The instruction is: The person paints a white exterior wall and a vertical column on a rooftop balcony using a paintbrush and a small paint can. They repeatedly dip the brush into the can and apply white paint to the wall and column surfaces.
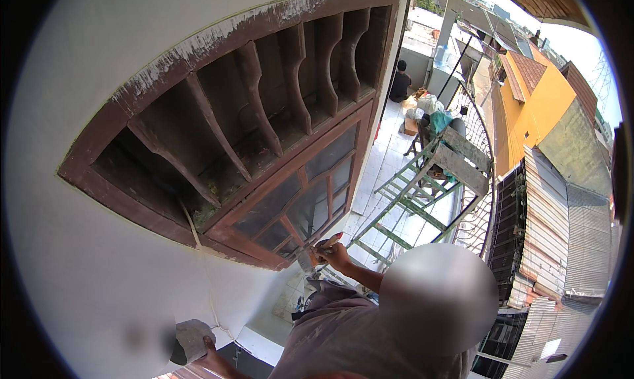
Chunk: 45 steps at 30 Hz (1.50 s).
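Note:
At the centre, my right hand (333, 254) is closed round a paintbrush (306, 260). Its pale handle ends in a red tip, and its broad bristles point down left, close to the lower corner of a brown door frame (228, 243); I cannot tell whether they touch it. At the lower left, my left hand (206, 356) grips a grey, cup-like container (193, 336) with a dark mouth. A blurred patch beside it hides part of that area. My grey shirt (356, 333) fills the lower middle, and another blurred patch covers my right shoulder and upper arm.
Brown curved slats (295, 78) sit above the glazed door panels, with white smears along the upper frame. A thin cable (210, 290) hangs down the pale wall (72, 260). Right, a green ladder (403, 187) and worn boards (462, 164) stand by a railing. A person (400, 83) sits farther off.

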Available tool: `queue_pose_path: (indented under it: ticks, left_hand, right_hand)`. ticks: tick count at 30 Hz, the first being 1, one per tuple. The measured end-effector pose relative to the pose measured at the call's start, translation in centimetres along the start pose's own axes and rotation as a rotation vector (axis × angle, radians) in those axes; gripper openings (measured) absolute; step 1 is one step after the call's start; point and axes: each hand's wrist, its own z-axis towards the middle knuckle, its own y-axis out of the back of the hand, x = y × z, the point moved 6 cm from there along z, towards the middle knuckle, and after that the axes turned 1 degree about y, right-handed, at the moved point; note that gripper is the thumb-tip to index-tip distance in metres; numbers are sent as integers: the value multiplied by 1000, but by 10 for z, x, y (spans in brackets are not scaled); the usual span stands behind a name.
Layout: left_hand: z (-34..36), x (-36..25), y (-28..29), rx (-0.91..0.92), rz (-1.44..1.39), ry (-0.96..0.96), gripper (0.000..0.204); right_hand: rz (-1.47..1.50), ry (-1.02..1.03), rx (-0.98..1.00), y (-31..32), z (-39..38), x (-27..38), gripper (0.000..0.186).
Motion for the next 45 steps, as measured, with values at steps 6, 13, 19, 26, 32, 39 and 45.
queue_pose_path:
  ticks: [6,13,19,26,32,39,45]
  left_hand:
    - [26,-30,-18,87,21,-14,92]
    - [47,-41,-34,169,20,-5,92]
    - [39,-25,-41,327,-104,1,95]
    - [37,14,-27,495,-249,-56,93]
    - [13,-33,-6,404,-229,114,98]
    - [0,-70,16,165,-279,24,62]
    - [-23,-70,40,44,-202,50,67]
  right_hand:
    - [303,-164,-274,52,-24,-65,30]
    - [219,-216,-371,71,-66,-56,20]
    - [335,-202,-493,63,-89,-82,23]
    - [434,-117,-416,28,-82,-55,34]
    - [389,-12,-140,-9,-34,9,21]
    - [384,6,127,-58,18,43,25]
    - [257,-174,495,-119,30,51,25]
